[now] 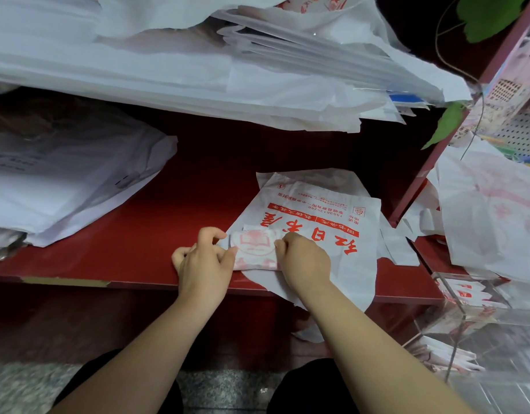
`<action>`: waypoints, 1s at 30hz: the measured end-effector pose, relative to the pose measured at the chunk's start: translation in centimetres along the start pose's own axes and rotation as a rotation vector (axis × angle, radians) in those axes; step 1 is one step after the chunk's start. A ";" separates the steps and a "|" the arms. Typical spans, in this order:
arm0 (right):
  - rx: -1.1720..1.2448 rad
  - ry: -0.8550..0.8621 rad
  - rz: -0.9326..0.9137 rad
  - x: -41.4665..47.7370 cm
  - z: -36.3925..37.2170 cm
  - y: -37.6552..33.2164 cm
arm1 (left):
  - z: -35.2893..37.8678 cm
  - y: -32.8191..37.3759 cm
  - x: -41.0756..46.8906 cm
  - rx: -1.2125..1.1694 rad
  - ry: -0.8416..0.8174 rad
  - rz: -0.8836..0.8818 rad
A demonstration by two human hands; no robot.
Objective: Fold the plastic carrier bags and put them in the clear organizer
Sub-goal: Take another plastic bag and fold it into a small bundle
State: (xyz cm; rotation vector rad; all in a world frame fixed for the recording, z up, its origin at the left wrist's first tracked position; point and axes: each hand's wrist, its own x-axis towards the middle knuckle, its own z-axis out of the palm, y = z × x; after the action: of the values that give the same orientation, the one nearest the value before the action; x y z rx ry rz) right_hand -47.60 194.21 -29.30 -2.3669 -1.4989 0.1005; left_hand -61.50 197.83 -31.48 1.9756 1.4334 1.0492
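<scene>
Red shelf (168, 219) as work surface, activity near front edge. Left hand (202, 261): fingers curled, pinching left end of small folded bag (254, 249). Right hand (305, 261): fingers curled, pinching right end of same. Folded bag resting on flat printed bag (317, 210), spread on shelf, lower part hanging over front edge. Clear organizer (482, 324) at lower right, well apart, folded packets (443, 355) inside. White bag pile (63, 180) at left; bigger stack (168, 70) on level above
</scene>
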 end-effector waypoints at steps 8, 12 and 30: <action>0.474 0.014 -0.185 -1.8 0.2 2.7 | -1.7 -0.8 -0.9 -0.234 -0.277 0.178; 0.502 0.000 -0.285 -3.3 0.3 4.2 | -1.6 -1.8 -1.1 -0.286 -0.270 0.229; 0.355 0.110 -0.243 -3.9 0.4 2.5 | -1.0 -1.5 -1.5 -0.218 -0.193 0.069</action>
State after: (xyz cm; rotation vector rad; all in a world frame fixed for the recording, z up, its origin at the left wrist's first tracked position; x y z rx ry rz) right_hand -47.22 189.85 -30.97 -1.8720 -1.5564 0.1608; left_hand -63.42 196.90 -32.42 1.9216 1.1079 0.9693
